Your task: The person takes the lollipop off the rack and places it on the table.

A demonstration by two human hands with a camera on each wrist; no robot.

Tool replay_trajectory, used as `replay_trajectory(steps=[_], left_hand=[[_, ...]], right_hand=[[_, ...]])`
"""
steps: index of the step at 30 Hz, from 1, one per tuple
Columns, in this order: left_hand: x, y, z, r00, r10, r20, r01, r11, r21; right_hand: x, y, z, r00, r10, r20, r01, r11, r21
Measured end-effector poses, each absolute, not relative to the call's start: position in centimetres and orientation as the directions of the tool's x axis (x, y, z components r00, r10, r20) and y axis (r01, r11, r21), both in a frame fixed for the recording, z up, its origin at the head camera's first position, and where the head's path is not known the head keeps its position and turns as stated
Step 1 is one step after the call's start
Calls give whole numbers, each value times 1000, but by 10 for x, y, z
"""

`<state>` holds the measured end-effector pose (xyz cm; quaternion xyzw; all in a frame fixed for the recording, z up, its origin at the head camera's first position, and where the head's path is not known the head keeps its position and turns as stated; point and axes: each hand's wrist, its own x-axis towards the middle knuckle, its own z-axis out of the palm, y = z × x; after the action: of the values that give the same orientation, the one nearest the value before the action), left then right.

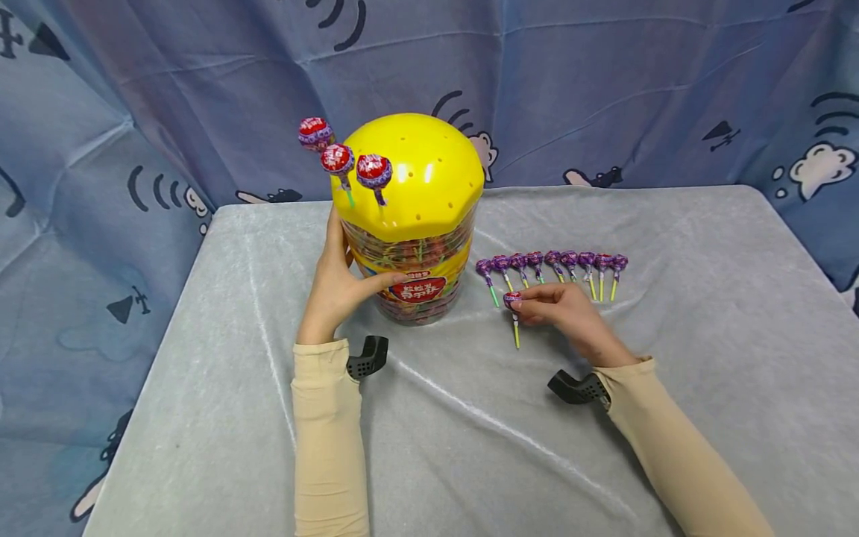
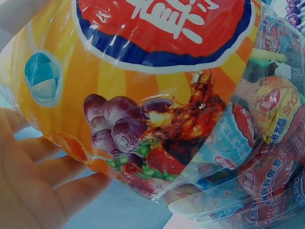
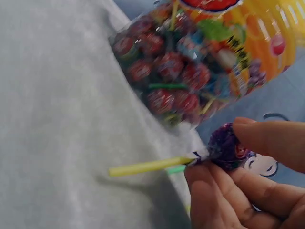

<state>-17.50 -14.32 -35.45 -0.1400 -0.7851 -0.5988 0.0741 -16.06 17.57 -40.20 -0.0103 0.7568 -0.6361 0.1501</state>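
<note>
My left hand (image 1: 342, 287) grips the side of a clear candy jar (image 1: 429, 257) with a domed yellow lid (image 1: 409, 171). Its thumb lies across the front label, and in the left wrist view the fingers (image 2: 71, 191) reach round the curved wall. Three wrapped lollipops stand by their sticks at the lid's left side, one being the red and purple lollipop (image 1: 373, 171). To the right of the jar, my right hand (image 1: 570, 317) pinches a purple-wrapped lollipop (image 3: 228, 148) by its head between thumb and fingers. Its yellow stick (image 3: 143, 167) points away from the hand.
Just beyond the right hand, a row of several purple lollipops (image 1: 569, 259) lies on the grey cloth-covered table (image 1: 443, 447). Small holes dot the lid. A blue patterned curtain (image 1: 604, 89) hangs behind the table's far edge.
</note>
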Motion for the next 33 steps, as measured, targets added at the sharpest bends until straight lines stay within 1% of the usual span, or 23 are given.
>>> replay_trajectory(steps=[6,11,22,33], left_hand=[[-175,-143,-355,-949,133,287,312,244,918],[-175,-143,-354,-949,133,286,311,247,918],[-175,-144,-355,-949,131,287,311,249,917],[-175,-143,-355,-949,135,284,309,238,921]], right_hand=[[-165,175,-415,-936,-234,-263,216,210,-954],[-168,175,-420,-937,-209,-281,231,233,-945],[-171,171,-420,-942,-175,-285,225,299,-927],[-169,176,-417,-947,-184,-263,198,309,-930]])
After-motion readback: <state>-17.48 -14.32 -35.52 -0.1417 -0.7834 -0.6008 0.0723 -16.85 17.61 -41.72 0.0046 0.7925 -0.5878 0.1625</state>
